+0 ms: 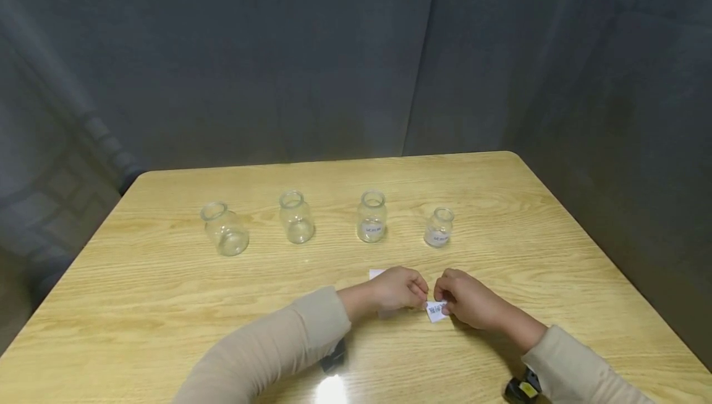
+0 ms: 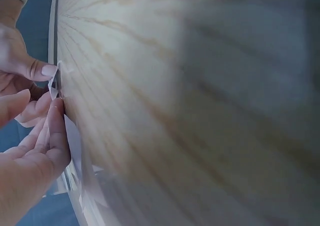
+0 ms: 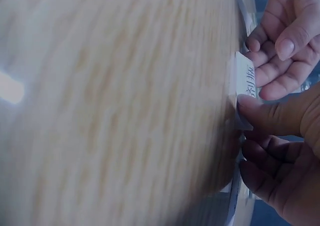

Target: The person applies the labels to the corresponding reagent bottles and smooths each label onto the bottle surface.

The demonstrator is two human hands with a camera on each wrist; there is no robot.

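Observation:
Near the middle front of the table, my right hand [image 1: 473, 300] pinches a small white label [image 1: 436, 311] with dark printing. In the right wrist view, the right thumb presses on the face of that label [image 3: 245, 83]. My left hand [image 1: 396, 288] is at the label's other end, its fingertips close to the edge and its thumb held apart; whether they touch the label is unclear. Partly hidden under the left hand lies a white paper sheet [image 1: 376, 273]. Behind the hands stand two clear glass jars with printed labels, a larger one [image 1: 371, 215] and a smaller one [image 1: 439, 227].
Two more glass jars, one at far left [image 1: 225, 229] and one beside it [image 1: 297, 217], show no label. A dark object [image 1: 334, 357] lies beneath the left sleeve. By the right sleeve is a black object with a yellow patch [image 1: 521, 390]. Dark curtains [image 1: 278, 64] hang behind the table.

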